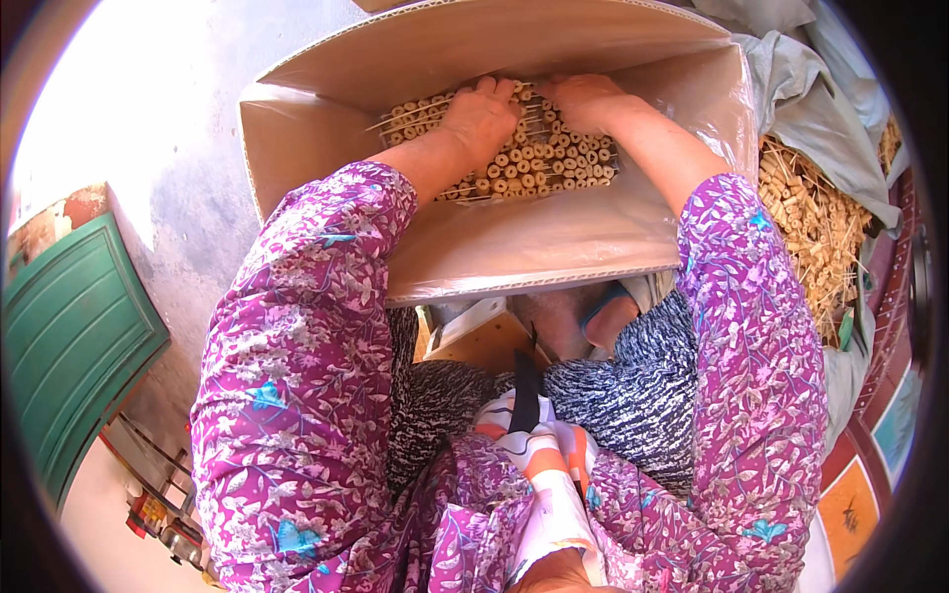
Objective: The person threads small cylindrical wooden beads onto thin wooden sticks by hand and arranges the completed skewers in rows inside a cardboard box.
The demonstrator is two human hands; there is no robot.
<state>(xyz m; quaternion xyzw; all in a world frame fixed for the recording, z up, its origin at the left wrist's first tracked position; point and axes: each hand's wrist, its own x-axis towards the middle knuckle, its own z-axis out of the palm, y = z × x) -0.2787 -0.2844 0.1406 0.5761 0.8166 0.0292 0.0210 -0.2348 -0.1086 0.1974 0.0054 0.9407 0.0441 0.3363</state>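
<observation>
Both hands reach deep into a plastic-lined cardboard box (534, 242) in front of me. Inside, short tan rolls (529, 173) with holes in their ends are packed upright in rows, with thin sticks among them. My left hand (479, 124) rests over the left part of the rows, fingers bent together and tips hidden. Toward the far wall, my right hand (585, 102) is curled, its fingertips down at the rolls. What either hand pinches does not show. A few thin sticks (400, 117) lie slantwise across the rolls left of my left hand.
A big heap of similar tan rolls with sticks (806, 222) lies to the right on grey cloth (806, 84). The box stands just ahead of my knees, above a wooden thing (479, 341). At far left is a green panel-like piece of furniture (84, 336).
</observation>
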